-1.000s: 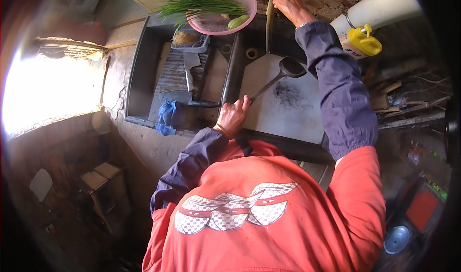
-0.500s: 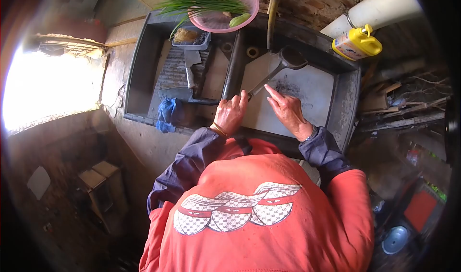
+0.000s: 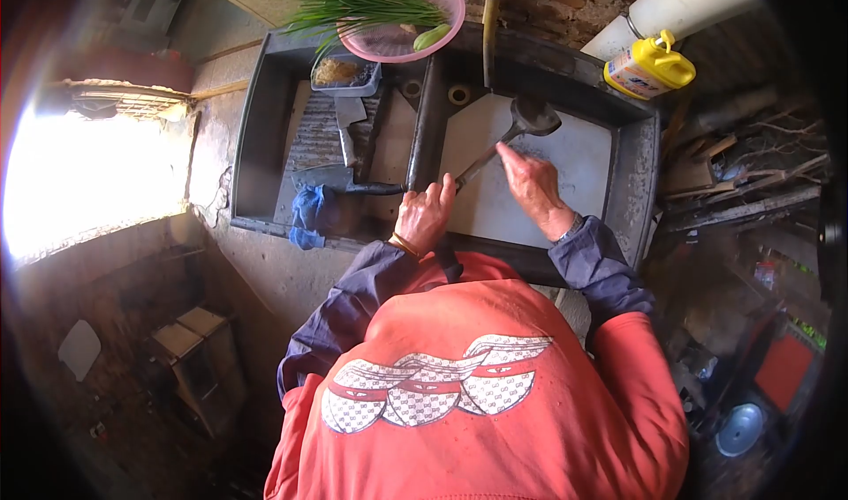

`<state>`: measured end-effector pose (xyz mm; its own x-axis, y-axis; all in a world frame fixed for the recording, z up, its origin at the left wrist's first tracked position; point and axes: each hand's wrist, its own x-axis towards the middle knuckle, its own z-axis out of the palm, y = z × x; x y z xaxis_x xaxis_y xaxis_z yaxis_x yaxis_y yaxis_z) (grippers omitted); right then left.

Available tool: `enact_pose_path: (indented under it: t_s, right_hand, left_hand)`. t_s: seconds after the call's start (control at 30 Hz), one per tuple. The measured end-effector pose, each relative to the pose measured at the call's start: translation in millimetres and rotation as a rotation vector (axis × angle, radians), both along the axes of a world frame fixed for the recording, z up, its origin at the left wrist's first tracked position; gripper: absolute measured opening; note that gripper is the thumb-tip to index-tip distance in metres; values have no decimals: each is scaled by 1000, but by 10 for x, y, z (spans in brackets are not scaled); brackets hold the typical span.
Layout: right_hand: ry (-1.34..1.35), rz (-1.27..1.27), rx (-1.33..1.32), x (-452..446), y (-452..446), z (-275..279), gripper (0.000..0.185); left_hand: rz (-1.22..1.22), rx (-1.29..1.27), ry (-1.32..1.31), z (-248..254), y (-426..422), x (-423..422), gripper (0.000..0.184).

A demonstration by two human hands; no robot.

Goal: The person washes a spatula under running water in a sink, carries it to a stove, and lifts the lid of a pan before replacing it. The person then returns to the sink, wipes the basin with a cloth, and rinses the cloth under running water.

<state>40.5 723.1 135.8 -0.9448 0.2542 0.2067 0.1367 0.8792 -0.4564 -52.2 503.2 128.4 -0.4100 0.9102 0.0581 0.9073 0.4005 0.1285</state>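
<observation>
A dark metal ladle (image 3: 535,117) is held at a slant over the right sink basin, its bowl pointing up and to the right. My left hand (image 3: 424,215) is closed around the lower end of its handle. My right hand (image 3: 535,186) has its fingers drawn together, the tips at the handle just below the bowl; part of its grip is hidden. Left of the divider, a cleaver (image 3: 322,177) with a dark handle lies near my left hand. A second metal blade (image 3: 351,120) rests on the ribbed board.
A blue cloth (image 3: 309,215) hangs over the front rim of the sink (image 3: 647,160). Behind are a pink basket (image 3: 458,14) with green stalks, a plastic box (image 3: 346,74) and a hose-like tap (image 3: 491,36). A yellow bottle (image 3: 651,65) stands at the back right corner.
My right hand has moved slightly up along the handle toward the bowl, and its fingers have drawn closer together. The ladle's bowl has turned a little. My left hand keeps its hold.
</observation>
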Motion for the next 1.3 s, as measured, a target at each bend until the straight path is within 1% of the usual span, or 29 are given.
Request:
enact_pose_path:
  t_s: [0.13,0.2,0.27,0.33,0.4,0.47,0.53,0.57,0.6,0.67,0.7,0.77,0.8,0.87,0.9,0.93,1.0,1.03,1.1,1.23,1.3]
  right_hand:
    - [79,109,2,-1,-173,-2,27]
    - [37,66,6,-61,34,-87,28]
    - [-39,-53,89,-87,241,-241,30]
    - [-64,-46,90,-88,228,-269,31]
    - [-61,128,56,-52,108,-315,31]
    - [-44,124,15,-91,100,-370,32]
    - [-69,20,33,-186,268,-421,32]
    - [-143,-39,51,-216,357,-448,30]
    - [-141,-42,51,-221,383,-446,30]
    - [-77,-73,-23,-195,412,-442,26]
    - [-78,-78,-24,-183,437,-410,26]
    - [76,-245,-96,-122,525,-323,25]
    - [73,-249,-96,-89,587,-344,25]
    - [-89,-419,-546,-42,685,-405,32]
    - [-72,-446,-682,-60,670,-294,36]
    - [-72,-452,-686,-75,659,-286,36]
    - [-23,-461,-822,-101,665,-288,39]
    - [-24,-465,-823,-116,697,-325,39]
    - [-97,-377,-462,-190,783,-399,40]
    - [-115,-293,-410,-329,913,-319,39]
    - [-166,-283,-643,-394,959,-257,32]
  left_hand:
    - [24,45,1,2,44,-6,49]
    - [40,58,-6,-25,32,-7,49]
    - [26,-22,-19,-65,-8,3,47]
    - [38,-7,-21,-91,-11,6,46]
    - [46,7,-26,-128,-15,9,46]
    - [53,-9,-46,-162,-42,-5,48]
    - [56,-24,-37,-219,-79,-20,49]
    - [60,-36,-30,-241,-94,-26,51]
    - [57,-37,-28,-257,-119,-37,51]
    - [89,-4,-40,-278,-214,-58,51]
    - [101,20,-16,-234,-270,-88,47]
    - [107,35,-6,-294,-411,-129,46]
    - [116,50,5,-298,-456,-147,45]
    - [106,81,7,-322,-526,-166,46]
    - [98,98,13,-299,-538,-175,46]
    - [90,114,19,-284,-547,-189,46]
    - [77,116,18,-308,-554,-197,46]
    - [82,127,13,-304,-546,-193,47]
    - [86,137,9,-299,-532,-191,48]
    - [95,145,9,-305,-542,-193,49]
    - [106,153,14,-309,-569,-198,50]
